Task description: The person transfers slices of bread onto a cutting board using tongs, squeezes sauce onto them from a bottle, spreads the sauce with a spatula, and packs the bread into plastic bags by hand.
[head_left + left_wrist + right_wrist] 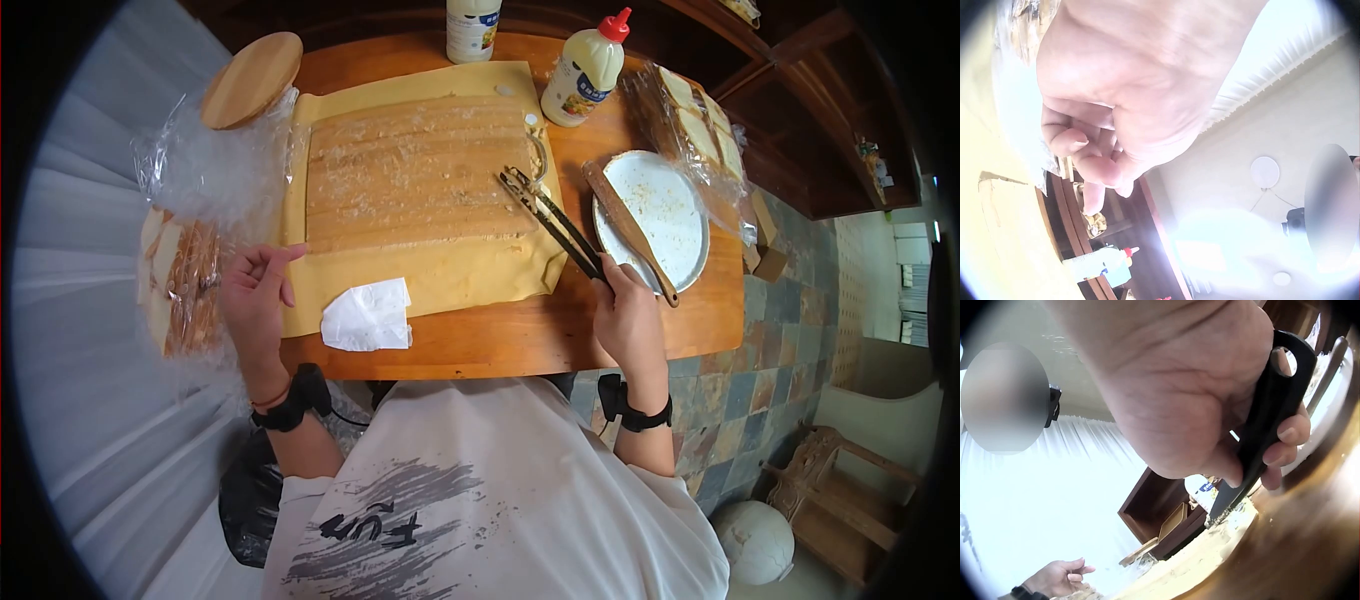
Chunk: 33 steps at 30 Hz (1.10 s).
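Tongs [575, 243], black: gripped in the right of the two hands [630, 315], tips above or upon the right part of a wooden board [400, 180] — contact cannot be told. Left hand [258, 290]: fingers loosely bent, holding nothing, beside clear plastic [200, 160].

Risks, as judged: the spatula [622, 215] lies across the plate [665, 200] with its handle end past the rim, near the right hand; a sideways sweep could knock it off. Residue on the board might smear or stick to the tongs. The yellow sheet [450, 280] beneath the board could ruck up if the board is pushed. Loose plastic might snag the left fingers.

Count: tongs, one pair; board, one, with crumbs and smears; yellow sheet, one; white napkin [368, 315], one, on the sheet's near edge; plate, one, crumbed; spatula, one; bottles, two — one red-capped [585, 75], one cut off by the frame [472, 30]; round wooden disc [252, 80], one; plastic-wrapped bread packs, two, left [185, 285] and right [700, 130], slices not countable; worktop [480, 350], one.
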Available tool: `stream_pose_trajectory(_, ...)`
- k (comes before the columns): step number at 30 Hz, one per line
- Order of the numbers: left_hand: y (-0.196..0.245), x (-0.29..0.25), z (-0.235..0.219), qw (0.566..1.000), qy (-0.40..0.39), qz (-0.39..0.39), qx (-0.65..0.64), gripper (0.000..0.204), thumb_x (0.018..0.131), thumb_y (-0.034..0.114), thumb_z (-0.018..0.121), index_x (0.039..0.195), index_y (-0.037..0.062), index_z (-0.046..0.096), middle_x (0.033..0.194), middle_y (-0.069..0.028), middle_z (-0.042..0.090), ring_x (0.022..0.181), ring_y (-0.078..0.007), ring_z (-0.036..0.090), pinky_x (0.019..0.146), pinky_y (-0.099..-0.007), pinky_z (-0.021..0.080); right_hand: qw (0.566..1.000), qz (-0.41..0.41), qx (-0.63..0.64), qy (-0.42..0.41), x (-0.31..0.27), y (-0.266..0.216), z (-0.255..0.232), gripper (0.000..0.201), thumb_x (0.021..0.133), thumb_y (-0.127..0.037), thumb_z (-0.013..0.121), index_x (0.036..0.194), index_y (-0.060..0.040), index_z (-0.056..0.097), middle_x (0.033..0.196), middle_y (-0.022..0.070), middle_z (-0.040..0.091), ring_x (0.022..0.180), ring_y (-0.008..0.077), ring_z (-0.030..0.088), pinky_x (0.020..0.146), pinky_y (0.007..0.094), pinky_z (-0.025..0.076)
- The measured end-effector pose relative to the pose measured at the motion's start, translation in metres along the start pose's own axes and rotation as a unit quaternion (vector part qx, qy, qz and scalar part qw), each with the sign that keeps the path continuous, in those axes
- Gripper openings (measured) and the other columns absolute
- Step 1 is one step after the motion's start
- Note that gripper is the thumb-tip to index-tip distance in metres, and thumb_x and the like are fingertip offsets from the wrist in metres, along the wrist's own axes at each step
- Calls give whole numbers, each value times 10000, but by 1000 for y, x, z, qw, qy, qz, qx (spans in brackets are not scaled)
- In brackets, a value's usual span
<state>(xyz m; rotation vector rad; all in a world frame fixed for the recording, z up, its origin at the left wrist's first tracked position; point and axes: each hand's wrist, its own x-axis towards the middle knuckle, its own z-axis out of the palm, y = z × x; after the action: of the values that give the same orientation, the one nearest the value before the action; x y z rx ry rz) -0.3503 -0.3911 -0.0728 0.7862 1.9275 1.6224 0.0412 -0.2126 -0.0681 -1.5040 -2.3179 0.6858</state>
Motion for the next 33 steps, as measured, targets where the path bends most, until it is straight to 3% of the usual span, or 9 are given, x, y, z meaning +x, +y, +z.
stream_pose_trajectory(8,6,7,15,999,-30,5,-26,85,1013,78,660,1024,2,626,1007,-123,793,534,-22,514,486,-171,372,997,64,42,-14,-5,6,-22,353,951,-48,647,1291,45,654,1033,241,688,907,446,667,790,445,535)
stream_pose_trajectory(10,18,8,24,999,-18,-12,27,83,1031,92,637,1038,13,612,1037,-141,788,532,-35,520,492,-175,387,992,-28,78,96,-9,31,-25,358,958,-56,653,1299,52,646,1040,257,685,902,437,670,795,415,532)
stream_pose_trajectory(11,20,11,30,999,-36,-6,21,83,1031,92,637,1038,13,612,1037,-141,788,532,-35,520,492,-175,387,991,-16,72,111,-12,38,-33,358,958,-56,653,1299,52,646,1040,257,685,902,437,670,795,415,532)
stream_pose_trajectory(15,33,18,57,994,-110,14,7,89,1073,120,566,1069,34,589,1047,-136,762,570,-49,524,545,-178,396,975,73,136,158,-28,63,-62,354,977,-73,659,1299,74,642,1075,248,710,946,339,714,834,365,538)
stream_pose_trajectory(18,49,22,91,975,-197,87,-49,68,1091,112,523,1089,50,550,937,-70,687,628,-46,508,586,-184,383,952,121,181,216,-43,88,-77,378,984,-99,675,1304,100,634,1131,226,740,1004,241,714,893,336,537)
stream_pose_trajectory(20,67,20,119,948,-285,107,-90,52,1105,113,487,1084,71,510,863,-22,574,668,-49,481,610,-192,369,941,165,186,228,-57,101,-85,383,985,-107,679,1304,100,635,1126,227,742,1009,241,714,896,336,537)
stream_pose_trajectory(23,95,12,167,939,-315,126,-58,137,1107,119,486,983,84,530,805,20,503,642,-45,428,605,-204,353,931,171,198,255,-64,124,-91,395,979,-120,689,1305,97,639,1119,231,749,1019,243,720,892,342,540)
stream_pose_trajectory(27,122,9,231,917,-361,171,-4,138,1093,93,513,956,81,526,765,35,492,625,-45,419,572,-210,340,931,179,187,257,-74,143,-95,371,956,-102,683,1280,78,655,1093,252,740,1016,306,735,881,362,545)
stream_pose_trajectory(33,153,-12,312,868,-436,231,64,220,1006,104,701,817,9,637,709,14,595,635,-40,530,573,-216,413,939,193,151,242,-86,156,-99,351,921,-85,679,1245,50,673,1090,271,717,1016,401,716,888,394,547)
